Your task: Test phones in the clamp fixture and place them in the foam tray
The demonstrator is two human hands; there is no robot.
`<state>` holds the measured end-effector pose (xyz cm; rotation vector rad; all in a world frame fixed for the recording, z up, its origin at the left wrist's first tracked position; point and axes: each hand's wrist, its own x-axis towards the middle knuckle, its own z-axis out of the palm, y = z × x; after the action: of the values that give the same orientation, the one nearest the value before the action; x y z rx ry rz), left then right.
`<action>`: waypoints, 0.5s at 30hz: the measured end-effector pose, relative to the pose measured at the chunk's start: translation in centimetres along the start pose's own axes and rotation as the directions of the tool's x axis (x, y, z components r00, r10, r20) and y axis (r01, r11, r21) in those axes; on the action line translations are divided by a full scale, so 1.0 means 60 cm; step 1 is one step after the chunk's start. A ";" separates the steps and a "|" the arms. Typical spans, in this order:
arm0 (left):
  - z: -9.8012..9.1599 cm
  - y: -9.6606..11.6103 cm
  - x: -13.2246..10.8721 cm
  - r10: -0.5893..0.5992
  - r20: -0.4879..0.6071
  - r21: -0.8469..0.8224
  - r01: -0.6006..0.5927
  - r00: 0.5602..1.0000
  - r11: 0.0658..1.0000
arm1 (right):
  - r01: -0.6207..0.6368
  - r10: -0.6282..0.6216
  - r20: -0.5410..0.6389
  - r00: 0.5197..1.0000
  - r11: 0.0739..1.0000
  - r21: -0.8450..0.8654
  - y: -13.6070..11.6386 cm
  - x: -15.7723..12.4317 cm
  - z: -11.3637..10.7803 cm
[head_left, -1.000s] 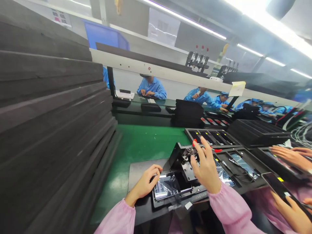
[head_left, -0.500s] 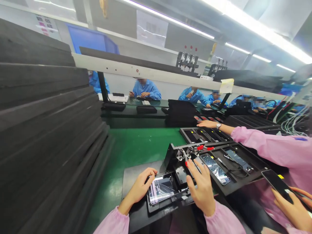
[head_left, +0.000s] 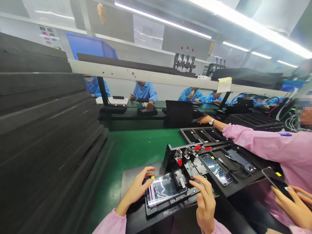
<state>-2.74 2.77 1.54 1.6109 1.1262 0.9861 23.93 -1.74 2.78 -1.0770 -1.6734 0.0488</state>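
A smartphone (head_left: 162, 190) with a shiny, reflective screen lies slightly askew on a black clamp fixture (head_left: 168, 159) in front of me. My left hand (head_left: 138, 186) grips its upper left corner between thumb and fingers, by a small yellow tab (head_left: 152, 177). The phone's right end reaches a black block (head_left: 179, 181) of the fixture. Close to that end, my right hand (head_left: 205, 200) is raised with its fingers apart and loosely bent, holding nothing. Above the block, a red-tipped toggle lever (head_left: 179, 162) points downward, while other red levers (head_left: 198, 148) stick out sideways.
To the left rises a tall stack of black foam trays (head_left: 48, 136). Black trays (head_left: 226, 191) with phones and a cable lie right of the fixture. A co-worker in a pink sleeve (head_left: 253, 139) reaches across; another phone (head_left: 276, 182) is in a hand at far right.
My right hand has drawn back from the red lever, down and slightly right. The phone's left end has shifted slightly, with its yellow tab now showing. The co-worker's outstretched hand has moved slightly.
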 end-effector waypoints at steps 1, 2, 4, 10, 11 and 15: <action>-0.004 0.001 0.006 -0.018 0.017 -0.011 0.018 1.000 1.000 | 0.013 -0.013 -0.007 1.000 1.000 0.000 -0.001 -0.015 0.005; -0.009 0.001 0.014 -0.035 0.037 -0.018 0.036 0.999 0.999 | 0.027 -0.027 -0.002 1.000 1.000 -0.003 -0.004 -0.028 0.011; -0.022 -0.001 0.037 -0.073 0.081 -0.035 0.076 0.994 0.996 | 0.066 -0.066 0.013 0.998 0.998 -0.011 -0.012 -0.047 0.028; -0.084 -0.045 0.128 -0.195 0.127 -0.158 0.214 0.973 0.964 | 0.269 -0.269 0.021 0.963 0.955 -0.128 -0.040 -0.067 0.084; -0.097 -0.056 0.139 -0.203 0.110 -0.180 0.220 0.973 0.959 | 0.297 -0.293 0.048 0.955 0.942 -0.156 -0.042 -0.068 0.093; -0.150 -0.095 0.161 -0.195 0.006 -0.249 0.191 0.981 0.950 | 0.312 -0.299 0.090 0.950 0.925 -0.216 -0.047 -0.068 0.131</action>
<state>-9.92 15.06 -0.49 1.2687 1.1020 0.9717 15.99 -2.42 -2.00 -0.9750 -1.9148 -0.3257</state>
